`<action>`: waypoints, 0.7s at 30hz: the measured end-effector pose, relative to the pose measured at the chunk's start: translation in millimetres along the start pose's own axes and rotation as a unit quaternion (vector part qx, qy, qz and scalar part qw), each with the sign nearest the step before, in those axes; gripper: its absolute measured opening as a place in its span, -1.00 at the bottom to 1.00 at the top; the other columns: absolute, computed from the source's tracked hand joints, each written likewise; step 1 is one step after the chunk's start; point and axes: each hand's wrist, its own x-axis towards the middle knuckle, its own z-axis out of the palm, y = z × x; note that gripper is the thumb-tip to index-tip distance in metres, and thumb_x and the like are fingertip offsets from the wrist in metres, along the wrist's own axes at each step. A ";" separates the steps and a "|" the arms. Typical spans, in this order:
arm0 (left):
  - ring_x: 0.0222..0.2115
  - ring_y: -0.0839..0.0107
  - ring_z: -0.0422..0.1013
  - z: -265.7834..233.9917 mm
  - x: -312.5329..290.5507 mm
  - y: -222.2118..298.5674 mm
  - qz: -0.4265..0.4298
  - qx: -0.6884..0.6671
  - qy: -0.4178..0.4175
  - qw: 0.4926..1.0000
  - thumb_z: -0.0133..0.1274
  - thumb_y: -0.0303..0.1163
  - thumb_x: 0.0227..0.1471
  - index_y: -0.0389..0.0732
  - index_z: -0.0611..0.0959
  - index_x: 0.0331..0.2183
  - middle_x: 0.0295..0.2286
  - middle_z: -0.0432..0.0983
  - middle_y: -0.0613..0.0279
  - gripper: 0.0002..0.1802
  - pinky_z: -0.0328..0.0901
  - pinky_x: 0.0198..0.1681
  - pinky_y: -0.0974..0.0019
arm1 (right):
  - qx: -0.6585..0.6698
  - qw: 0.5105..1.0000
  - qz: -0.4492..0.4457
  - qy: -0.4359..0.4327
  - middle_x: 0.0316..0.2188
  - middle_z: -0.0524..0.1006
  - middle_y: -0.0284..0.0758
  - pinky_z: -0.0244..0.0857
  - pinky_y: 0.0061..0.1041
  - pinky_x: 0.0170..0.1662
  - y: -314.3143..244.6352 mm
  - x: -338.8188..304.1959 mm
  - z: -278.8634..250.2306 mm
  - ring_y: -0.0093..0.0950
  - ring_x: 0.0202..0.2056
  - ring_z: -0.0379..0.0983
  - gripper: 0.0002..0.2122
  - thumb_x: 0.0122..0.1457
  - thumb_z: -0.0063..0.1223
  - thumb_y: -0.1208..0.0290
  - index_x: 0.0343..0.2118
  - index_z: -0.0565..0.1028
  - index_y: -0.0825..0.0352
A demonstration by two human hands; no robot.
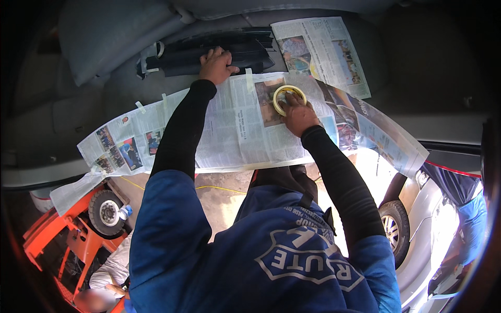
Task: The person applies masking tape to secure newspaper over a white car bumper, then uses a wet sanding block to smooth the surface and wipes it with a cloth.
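Note:
My left hand (216,65) rests on a long black plastic trim piece (182,58), its fingers slightly bent and apart. The trim lies on the dark grey vehicle floor, with pale tape on its left end. My right hand (299,112) grips a cream roll of masking tape (276,100), with fingers inside the ring. Beneath the roll spreads a long sheet of joined newspaper (224,135), draped along the vehicle's edge. Short tape strips (249,81) stick to its far edge. The underside of the roll is hidden.
Another newspaper sheet (334,55) lies at the back right. A grey seat (115,39) rises at the back left. Below the edge are an orange wheeled machine (75,229), a person (112,268) low on the left, a white car (438,224) and another person (469,208) on the right.

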 end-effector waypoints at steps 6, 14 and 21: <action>0.02 0.09 0.39 5.4 9.6 12.7 -0.080 -0.035 0.230 0.969 0.28 -0.25 0.08 -0.15 0.65 -0.26 -0.17 0.49 0.14 -0.76 0.21 0.11 -0.01 | 0.009 1.000 0.004 -0.001 0.38 0.30 -0.25 0.13 -0.01 0.38 0.4 1.7 2.4 -0.25 0.42 0.15 -0.51 0.24 0.18 0.22 0.26 0.48 0.03; -0.18 0.04 0.55 22.7 -11.7 50.5 -0.109 -0.241 0.066 0.962 0.19 -0.15 0.19 -0.17 0.71 -0.19 -0.24 0.64 0.10 -0.71 0.36 -0.02 0.10 | 0.005 1.000 0.011 -0.027 0.40 0.28 -0.26 0.12 -0.04 0.39 0.5 4.1 -1.2 -0.28 0.44 0.11 -0.47 0.24 0.21 0.20 0.30 0.45 0.03; -0.17 0.05 0.56 64.2 -2.1 41.0 -0.104 -0.251 0.063 0.960 0.33 -0.26 0.02 -0.13 0.75 -0.33 -0.29 0.61 0.09 -0.81 0.38 -0.05 0.04 | 0.023 1.000 0.010 0.005 0.37 0.33 -0.25 0.12 0.02 0.37 3.2 5.6 7.4 -0.24 0.40 0.19 -0.56 0.25 0.10 0.27 0.22 0.51 0.03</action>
